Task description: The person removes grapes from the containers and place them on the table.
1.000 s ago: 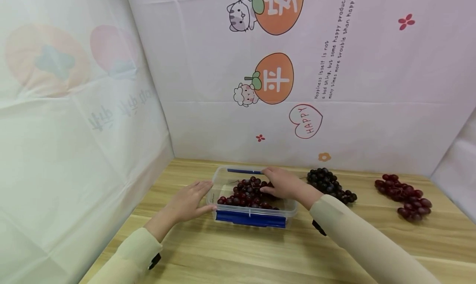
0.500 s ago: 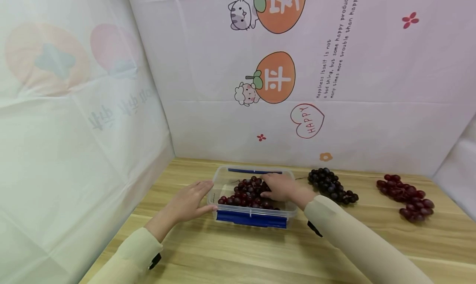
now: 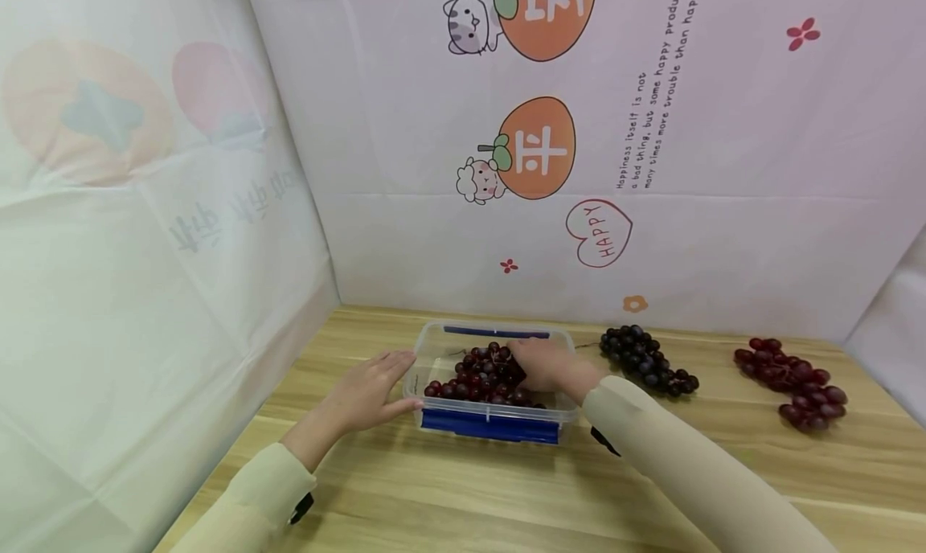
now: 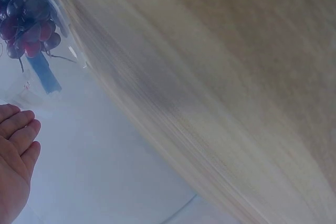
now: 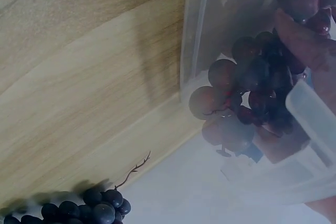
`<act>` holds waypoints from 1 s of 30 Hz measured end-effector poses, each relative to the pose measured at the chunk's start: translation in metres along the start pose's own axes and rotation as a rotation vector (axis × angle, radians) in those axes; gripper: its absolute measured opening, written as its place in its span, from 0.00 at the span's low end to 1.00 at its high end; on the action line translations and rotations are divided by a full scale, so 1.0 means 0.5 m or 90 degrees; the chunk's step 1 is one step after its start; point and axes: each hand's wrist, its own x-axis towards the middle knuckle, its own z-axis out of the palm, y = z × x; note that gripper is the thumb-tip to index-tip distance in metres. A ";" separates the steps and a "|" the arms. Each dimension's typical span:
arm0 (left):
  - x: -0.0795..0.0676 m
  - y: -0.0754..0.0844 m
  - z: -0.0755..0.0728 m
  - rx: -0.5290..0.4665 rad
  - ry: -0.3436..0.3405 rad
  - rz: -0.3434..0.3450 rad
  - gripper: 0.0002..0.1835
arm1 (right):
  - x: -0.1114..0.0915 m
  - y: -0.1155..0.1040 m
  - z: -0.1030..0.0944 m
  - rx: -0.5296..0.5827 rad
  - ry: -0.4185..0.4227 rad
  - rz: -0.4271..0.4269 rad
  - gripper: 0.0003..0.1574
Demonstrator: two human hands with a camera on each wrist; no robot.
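A clear plastic container (image 3: 499, 411) with blue latches stands open-topped on the table, holding dark red grapes (image 3: 473, 380). My left hand (image 3: 365, 392) rests at its left end, thumb by the front rim and fingers extended along the side; the left wrist view shows that hand (image 4: 18, 150) with straight fingers. Inside the right half of the container, my right hand (image 3: 546, 366) grips a bunch of grapes. From the right wrist, the thumb (image 5: 304, 38) shows against the bunch (image 5: 247, 87), seen partly through the cloudy wall. Most of the right fingers are hidden.
A black grape bunch (image 3: 644, 362) lies right of the container, its thin stem pointing left. Farther right is a red grape bunch (image 3: 792, 383). A printed white cloth (image 3: 434, 247) hangs behind the wooden table (image 3: 448, 497), with another at the left.
My right hand has moved slightly left and deeper into the container, and its thumb is now hidden in the head view. The left hand has stayed in place.
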 end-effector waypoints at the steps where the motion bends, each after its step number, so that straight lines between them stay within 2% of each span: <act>1: 0.000 0.000 0.000 0.000 0.000 0.000 0.44 | 0.001 0.001 0.001 -0.002 -0.002 -0.002 0.43; 11: 0.000 -0.001 0.002 0.003 0.000 0.001 0.44 | 0.006 -0.004 0.006 -0.075 0.007 -0.018 0.32; 30: 0.000 0.000 0.005 0.005 -0.001 -0.008 0.44 | 0.016 0.007 0.021 -0.064 0.024 -0.012 0.28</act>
